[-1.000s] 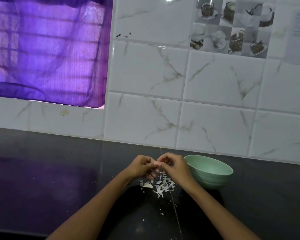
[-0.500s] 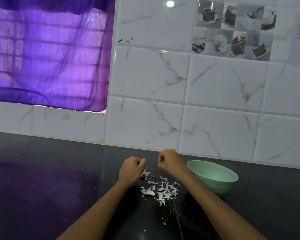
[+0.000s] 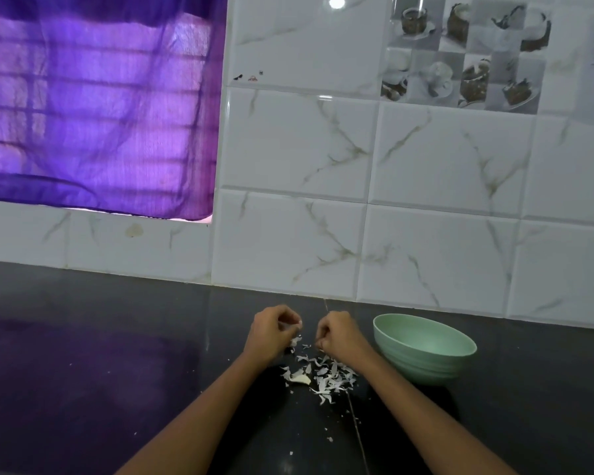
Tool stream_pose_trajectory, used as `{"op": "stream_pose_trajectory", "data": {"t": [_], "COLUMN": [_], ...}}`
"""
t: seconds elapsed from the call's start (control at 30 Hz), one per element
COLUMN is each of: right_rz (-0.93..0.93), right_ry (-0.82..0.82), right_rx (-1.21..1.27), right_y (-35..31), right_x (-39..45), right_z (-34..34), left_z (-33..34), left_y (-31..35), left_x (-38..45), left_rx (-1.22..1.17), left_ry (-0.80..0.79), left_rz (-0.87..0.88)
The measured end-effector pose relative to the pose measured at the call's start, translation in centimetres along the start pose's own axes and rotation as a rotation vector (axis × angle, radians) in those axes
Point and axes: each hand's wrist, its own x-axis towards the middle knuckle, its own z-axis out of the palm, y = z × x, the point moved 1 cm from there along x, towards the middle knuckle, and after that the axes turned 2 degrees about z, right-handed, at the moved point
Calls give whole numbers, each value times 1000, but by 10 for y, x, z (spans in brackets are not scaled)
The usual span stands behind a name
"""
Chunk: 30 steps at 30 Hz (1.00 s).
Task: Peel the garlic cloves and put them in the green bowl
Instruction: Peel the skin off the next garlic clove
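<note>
The left hand and right hand are hovering apart now, where a second ago their fingertips were meeting over the peel pile. The left hand is curling shut around a small pale garlic clove showing at its fingertips. The right hand is closing into a loose fist; whether it is pinching anything, I cannot tell. Another pale clove-like piece is lying in the peels, just below and between the hands. The green bowl is sitting just right of the right wrist. The dark counter is stretching wide to the left, ending at the tiled wall behind.
</note>
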Motion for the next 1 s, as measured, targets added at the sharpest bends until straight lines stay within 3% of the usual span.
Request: {"op": "stream_pose_trajectory", "data": {"t": [0.13, 0.3, 0.4, 0.57, 0.73, 1.0], "right_rz": [3, 125, 159, 116, -121, -140], "right_ry": [220, 150, 112, 134, 301, 369], "right_rx": [453, 886, 1002, 1018, 533, 556], "right_y": [-8, -16, -20, -22, -24, -21], "right_x": [-1, -7, -9, -9, -9, -9], "right_z": [-26, -28, -20, -18, -21, -28], "left_z": [-2, -5, -4, -1, -3, -7], "left_y": [2, 17, 26, 26, 25, 28], "left_x": [1, 3, 2, -2, 1, -1], "left_rx": [-37, -615, -741, -847, -844, -827], "left_ry": [80, -18, -82, -95, -78, -125], "left_rz": [-34, -148, -128, -140, -187, -205]}}
